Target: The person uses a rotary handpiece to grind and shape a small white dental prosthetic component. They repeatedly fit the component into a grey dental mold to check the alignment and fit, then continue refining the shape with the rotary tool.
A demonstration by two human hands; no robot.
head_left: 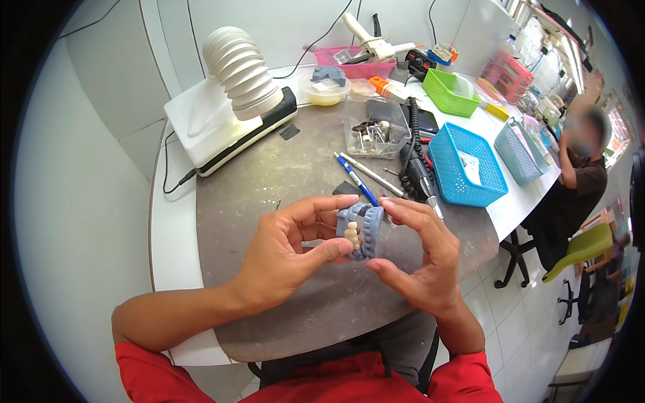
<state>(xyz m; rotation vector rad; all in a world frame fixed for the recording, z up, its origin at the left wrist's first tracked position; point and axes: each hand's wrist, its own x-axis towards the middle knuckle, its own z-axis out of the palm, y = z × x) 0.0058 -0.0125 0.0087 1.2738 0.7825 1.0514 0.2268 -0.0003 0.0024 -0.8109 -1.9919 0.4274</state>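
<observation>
Over the near part of the grey work mat (295, 282), a grey-blue dental model (370, 232) is held up in two facing halves. Cream-coloured tooth crowns (351, 235) stand out on its left half. My left hand (285, 245) grips that half, its thumb beside the crowns and its fingers behind. My right hand (426, 252) pinches the right half between fingers at the top edge and thumb at the bottom. Just beyond the model lie a blue pen (359, 180) and a white pen-like tool (369, 173).
A white box with a ribbed hose (242, 74) stands at the back left. Behind the pens sits a clear box of small bits (376, 129). A handpiece with coiled cord (418, 176) lies beside a blue basket (468, 164). A person (571, 168) sits at the far right.
</observation>
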